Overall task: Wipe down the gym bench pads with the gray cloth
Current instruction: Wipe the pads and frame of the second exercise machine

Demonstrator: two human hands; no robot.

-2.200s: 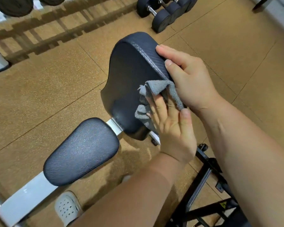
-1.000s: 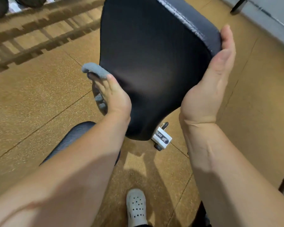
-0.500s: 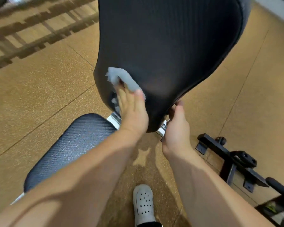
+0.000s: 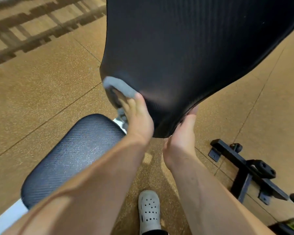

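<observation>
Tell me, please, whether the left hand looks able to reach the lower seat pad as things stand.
Probably yes: the left hand holds the gray cloth at the back pad's lower edge, and the seat pad lies just below, unobstructed.

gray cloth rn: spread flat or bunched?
Bunched. The gray cloth is a rolled wad that the left hand grips against the back pad's lower-left edge, with a loose bit hanging below the fingers.
</observation>
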